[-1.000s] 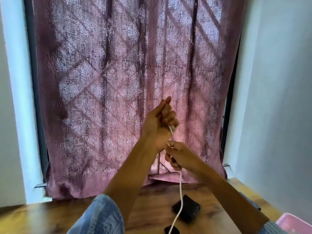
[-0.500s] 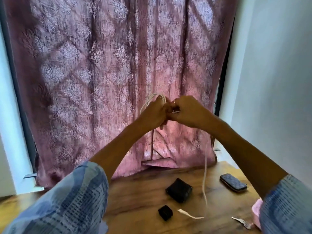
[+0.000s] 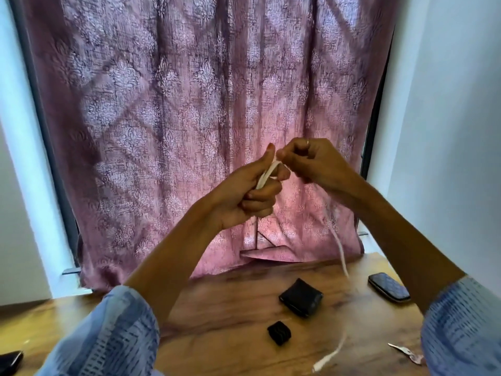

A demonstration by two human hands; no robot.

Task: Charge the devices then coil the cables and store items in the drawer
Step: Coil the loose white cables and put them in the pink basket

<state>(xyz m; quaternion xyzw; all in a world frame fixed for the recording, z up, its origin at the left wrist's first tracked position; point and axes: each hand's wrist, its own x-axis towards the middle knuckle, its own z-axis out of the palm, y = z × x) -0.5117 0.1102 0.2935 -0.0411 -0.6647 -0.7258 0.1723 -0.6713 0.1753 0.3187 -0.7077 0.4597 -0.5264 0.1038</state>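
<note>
Meanwhile, at a wooden table [image 3: 217, 308] set against a curtained window, a person winds a white charging cable [image 3: 267, 173] at chest height; at the far left edge a dark object [image 3: 10, 360], cut off by the frame, lies on the tabletop. The left hand [image 3: 246, 196] acts as the spool, its lower fingers curled round the gathered loops and its thumb raised so that the strands run over the fist; holding the loops this way appears meant to stop them springing apart. Behind both hands hangs a patterned mauve curtain [image 3: 189, 104], backlit by daylight. Just to the right, the right hand [image 3: 311, 164], touching the left at the fingertips, pinches the cable between thumb and curled fingers, seemingly feeding a turn onto the bundle; a ring shows on one finger. From beneath that hand the loose tail drops, motion-blurred, to the table, where its plug end [image 3: 325, 362] rests near the front edge; much of the cable looks unwound, so the coiling seems partway done. Below lie a small black block [image 3: 279, 333], a larger black wallet-like case [image 3: 301, 301] and, nearer the wall, a phone [image 3: 389, 287] face up; the drawer is not in view.
</note>
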